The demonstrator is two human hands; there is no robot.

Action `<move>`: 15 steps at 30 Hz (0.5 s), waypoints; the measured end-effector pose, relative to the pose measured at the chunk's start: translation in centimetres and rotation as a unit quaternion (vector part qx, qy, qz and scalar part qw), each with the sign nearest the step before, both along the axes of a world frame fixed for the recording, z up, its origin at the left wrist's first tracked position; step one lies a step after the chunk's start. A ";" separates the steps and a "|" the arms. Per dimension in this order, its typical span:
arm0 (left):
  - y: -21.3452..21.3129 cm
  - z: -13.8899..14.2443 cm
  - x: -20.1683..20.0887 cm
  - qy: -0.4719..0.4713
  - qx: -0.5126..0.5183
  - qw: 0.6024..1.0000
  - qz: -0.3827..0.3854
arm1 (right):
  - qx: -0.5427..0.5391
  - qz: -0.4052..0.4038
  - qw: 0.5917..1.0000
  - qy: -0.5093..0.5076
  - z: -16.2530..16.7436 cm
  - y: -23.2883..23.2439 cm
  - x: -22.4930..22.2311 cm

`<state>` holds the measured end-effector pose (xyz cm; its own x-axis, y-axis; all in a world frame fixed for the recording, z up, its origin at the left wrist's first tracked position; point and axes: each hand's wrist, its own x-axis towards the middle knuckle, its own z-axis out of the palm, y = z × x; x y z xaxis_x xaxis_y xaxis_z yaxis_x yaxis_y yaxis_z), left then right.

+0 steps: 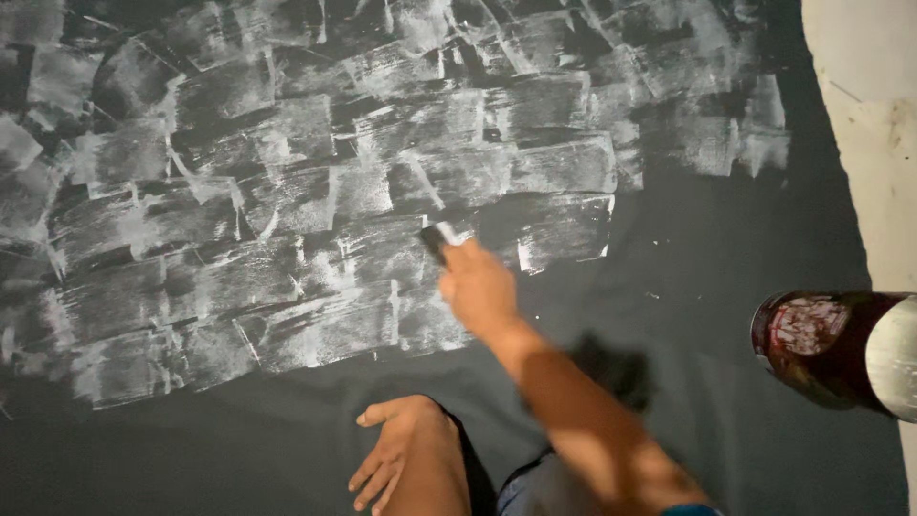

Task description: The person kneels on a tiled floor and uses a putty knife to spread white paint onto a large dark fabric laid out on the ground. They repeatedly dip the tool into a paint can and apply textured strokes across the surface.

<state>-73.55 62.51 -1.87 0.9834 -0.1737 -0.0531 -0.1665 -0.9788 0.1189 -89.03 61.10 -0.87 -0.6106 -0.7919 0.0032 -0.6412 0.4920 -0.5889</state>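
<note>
My right hand (478,290) reaches out ahead of me over a large dark grey sheet spread flat on the floor (726,239), and its fingers are closed around a small dark applicator with a pale, paint-smeared end (440,236). The tool's tip sticks out just past my knuckles and rests against the sheet, at the lower right edge of a broad patch of rough, blocky white smears (315,191) that covers most of the upper and left part of the surface. The hand and forearm are blurred, so I cannot make out exactly how each finger sits on the tool. The strokes lie in overlapping rectangular swipes, some thick and bright, others thin enough for the dark ground to show through. Below and to the right of the tool the sheet is plain dark grey. My left hand (387,457) lies lower in the view, near my bare knee, palm down with its fingers loosely spread and nothing in it, touching the sheet. At the right edge, well apart from both hands, lies a dark red cylindrical can with a silvery metal end (831,349). Beyond the sheet's right border runs a strip of pale cream floor (874,115).
</note>
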 end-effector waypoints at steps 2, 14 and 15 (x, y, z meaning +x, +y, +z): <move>0.1 -0.1 0.1 0.007 0.000 1.000 0.002 | -0.002 -0.058 0.998 0.004 -1.1 0.0 -0.7; -0.4 0.4 0.4 0.002 0.032 0.999 0.013 | 0.087 -0.055 0.993 0.064 0.8 3.2 -4.8; -0.4 0.4 0.4 0.003 0.038 0.999 0.009 | 0.005 -0.022 0.998 0.059 0.3 2.9 -3.1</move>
